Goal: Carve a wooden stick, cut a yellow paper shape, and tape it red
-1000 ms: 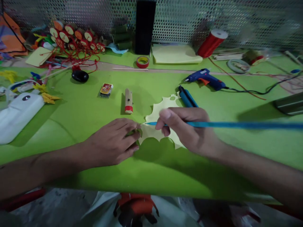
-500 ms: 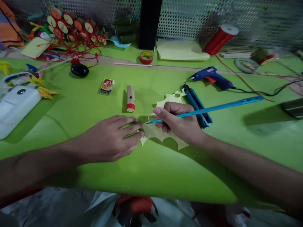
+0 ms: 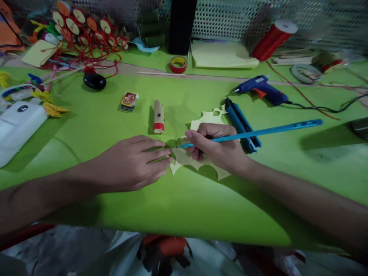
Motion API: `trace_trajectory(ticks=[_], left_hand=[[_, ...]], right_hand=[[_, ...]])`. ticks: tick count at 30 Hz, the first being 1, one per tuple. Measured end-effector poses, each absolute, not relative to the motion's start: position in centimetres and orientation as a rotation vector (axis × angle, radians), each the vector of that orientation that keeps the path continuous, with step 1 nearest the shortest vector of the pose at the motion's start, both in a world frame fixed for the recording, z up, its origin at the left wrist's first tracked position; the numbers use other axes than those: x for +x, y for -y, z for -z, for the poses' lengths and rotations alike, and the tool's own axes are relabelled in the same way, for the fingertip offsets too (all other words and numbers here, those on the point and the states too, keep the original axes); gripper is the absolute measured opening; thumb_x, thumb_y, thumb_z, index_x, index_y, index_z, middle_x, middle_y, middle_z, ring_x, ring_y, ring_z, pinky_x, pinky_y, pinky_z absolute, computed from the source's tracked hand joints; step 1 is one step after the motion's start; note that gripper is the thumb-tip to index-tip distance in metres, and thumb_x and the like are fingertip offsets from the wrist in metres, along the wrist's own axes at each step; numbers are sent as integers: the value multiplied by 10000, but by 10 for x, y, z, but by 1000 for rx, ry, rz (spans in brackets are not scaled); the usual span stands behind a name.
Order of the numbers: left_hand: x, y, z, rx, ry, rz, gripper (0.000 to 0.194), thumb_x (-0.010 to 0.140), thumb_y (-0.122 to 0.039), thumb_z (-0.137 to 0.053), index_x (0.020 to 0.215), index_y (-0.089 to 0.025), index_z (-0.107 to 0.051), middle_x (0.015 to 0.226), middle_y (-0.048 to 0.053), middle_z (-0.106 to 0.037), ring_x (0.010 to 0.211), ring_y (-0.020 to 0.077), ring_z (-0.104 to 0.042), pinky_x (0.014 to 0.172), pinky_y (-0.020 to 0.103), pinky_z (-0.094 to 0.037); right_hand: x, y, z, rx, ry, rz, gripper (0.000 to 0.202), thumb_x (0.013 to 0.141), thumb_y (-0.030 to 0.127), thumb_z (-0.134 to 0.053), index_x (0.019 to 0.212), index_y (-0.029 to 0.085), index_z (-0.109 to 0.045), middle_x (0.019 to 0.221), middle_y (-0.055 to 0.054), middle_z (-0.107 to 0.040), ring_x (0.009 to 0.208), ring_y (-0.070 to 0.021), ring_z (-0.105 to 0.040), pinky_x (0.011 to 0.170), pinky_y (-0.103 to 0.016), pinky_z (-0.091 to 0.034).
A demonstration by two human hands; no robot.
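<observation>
My right hand [image 3: 217, 147] is closed in a writing grip around a long, thin blue pen-like tool [image 3: 267, 131]. Its pointed tip meets the left part of a pale yellow paper sheet [image 3: 205, 119] with scalloped, cut-out edges. My left hand [image 3: 138, 163] lies flat with fingers stretched, the fingertips touching the paper's left end. Part of the sheet is hidden under my right hand. Just behind the hands lies a small wooden tube [image 3: 158, 115] with a red band. A blue plastic case [image 3: 241, 124] sits beyond my right hand, close to the paper's edge.
On the green table [image 3: 161, 211] are a blue glue gun [image 3: 261, 89] with its cord, a red tape roll [image 3: 178, 65], a small card box [image 3: 129, 100] and a white device [image 3: 21, 130]. At the back stand a red thread spool [image 3: 273, 40] and several red-strung tubes [image 3: 80, 23].
The pen-like tool's tip has shifted very slightly left along the paper. The whole view has tilted a little; both hands keep their grip and pose.
</observation>
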State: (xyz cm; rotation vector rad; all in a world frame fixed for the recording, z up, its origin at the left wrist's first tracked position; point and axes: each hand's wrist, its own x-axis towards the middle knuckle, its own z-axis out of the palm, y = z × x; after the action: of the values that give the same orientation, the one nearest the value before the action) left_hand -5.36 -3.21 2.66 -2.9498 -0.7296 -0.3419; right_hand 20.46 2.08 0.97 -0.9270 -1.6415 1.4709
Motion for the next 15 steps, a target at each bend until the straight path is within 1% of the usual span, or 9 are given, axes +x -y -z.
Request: trace_trajectory(ticks=[5, 8, 11, 15], left_hand=[[-53, 32, -27, -2941, 714, 367, 275, 1092, -250, -522, 1188, -155, -762, 1261, 78, -811, 1181, 288, -758, 1002, 447, -618], [-53, 32, -27, -2930, 717, 367, 266, 1092, -255, -530, 1198, -158, -754, 1264, 73, -811, 1191, 275, -756, 1019, 431, -615], [-53, 33, -26, -2923, 738, 380, 263, 1094, -261, -528, 1172, -169, -762, 1258, 58, -815, 1196, 253, -758, 1038, 405, -610], [-54, 33, -26, -2923, 738, 398, 264, 1091, -249, -533, 1147, -155, -772, 1244, 65, -819, 1188, 257, -768, 1034, 409, -613]], right_hand=[[205, -20, -9, -942, 1630, -1464, 414, 879, 461, -852, 639, 184, -658, 584, -14, -716, 426, -105, -633, 365, -182, -537], [205, -20, -9, -930, 1635, -1466, 418, 876, 467, -854, 641, 182, -658, 587, -16, -718, 427, -106, -637, 366, -181, -539], [205, -20, -9, -938, 1645, -1460, 416, 878, 473, -850, 643, 186, -662, 585, -10, -717, 425, -104, -635, 367, -181, -538], [205, -19, -8, -937, 1640, -1438, 406, 892, 458, -840, 644, 188, -664, 580, -5, -708, 421, -97, -619, 370, -181, -529]])
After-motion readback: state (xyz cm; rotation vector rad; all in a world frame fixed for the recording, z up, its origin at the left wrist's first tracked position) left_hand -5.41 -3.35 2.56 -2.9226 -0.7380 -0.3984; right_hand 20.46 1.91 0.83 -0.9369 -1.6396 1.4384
